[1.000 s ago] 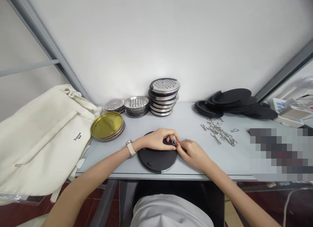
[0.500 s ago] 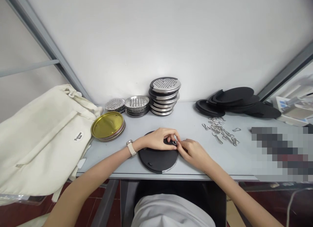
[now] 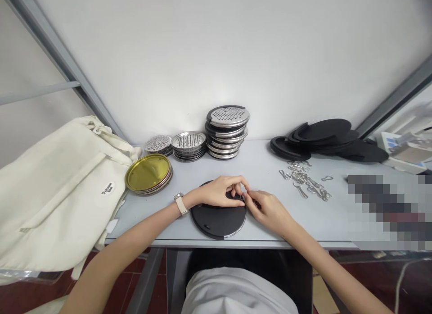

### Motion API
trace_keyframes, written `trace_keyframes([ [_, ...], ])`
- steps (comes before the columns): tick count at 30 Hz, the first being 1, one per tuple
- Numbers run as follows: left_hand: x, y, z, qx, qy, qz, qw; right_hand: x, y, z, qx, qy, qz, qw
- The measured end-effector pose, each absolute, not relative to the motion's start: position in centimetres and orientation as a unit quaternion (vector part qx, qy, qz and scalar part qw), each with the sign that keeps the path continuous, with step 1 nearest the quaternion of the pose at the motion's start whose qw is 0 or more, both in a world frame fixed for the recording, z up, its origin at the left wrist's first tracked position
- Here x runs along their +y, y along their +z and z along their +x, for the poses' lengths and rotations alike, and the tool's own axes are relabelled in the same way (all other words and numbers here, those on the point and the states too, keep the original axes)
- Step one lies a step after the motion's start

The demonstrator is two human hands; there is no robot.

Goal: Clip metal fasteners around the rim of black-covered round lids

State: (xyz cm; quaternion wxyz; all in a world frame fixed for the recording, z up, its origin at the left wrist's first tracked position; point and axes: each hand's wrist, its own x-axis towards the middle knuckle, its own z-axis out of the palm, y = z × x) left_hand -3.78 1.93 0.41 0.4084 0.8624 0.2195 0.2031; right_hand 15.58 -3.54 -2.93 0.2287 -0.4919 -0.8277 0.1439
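A black round disc with a silver rim along part of its edge (image 3: 219, 221) lies flat near the table's front. Over its far right edge, my left hand (image 3: 221, 192) is curled, thumb and fingers closing on that edge. My right hand (image 3: 268, 210) pinches at the same spot, its fingertips meeting the left ones. Between them a bit of a small silver wire clip (image 3: 240, 197) shows, mostly hidden by the fingers. To the right, a loose pile of similar wire clips (image 3: 305, 181) is spread on the table.
Gold lids (image 3: 148, 172) are stacked at left, behind them perforated metal grater discs (image 3: 189, 141). A taller stack of black-rimmed grater discs (image 3: 227, 134) stands against the wall. Black round parts (image 3: 324, 134) are heaped at back right. A cream bag (image 3: 67, 192) leans on the left edge.
Both hands stay at the disc's far right edge, with only slight shifts of the fingertips. Less of the wire clip shows between them now. The disc has not visibly moved.
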Motion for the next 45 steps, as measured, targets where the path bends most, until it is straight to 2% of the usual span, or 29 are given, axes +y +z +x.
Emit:
trace_keyframes([
  [14,2.09,0.22,-3.83,0.220,0.216,0.859,0.409,-3.34,-3.25,15.60,-0.852,0.103,-0.477,0.190],
  [21,1.98,0.22,-3.70,0.250,0.244,0.868,0.354,-3.37,-3.23,15.47,-0.855,0.089,-0.477,0.182],
  [45,2.09,0.09,-3.59,0.242,0.244,0.894,0.288,-3.46,-3.24,15.57,-0.852,0.103,-0.470,0.205],
])
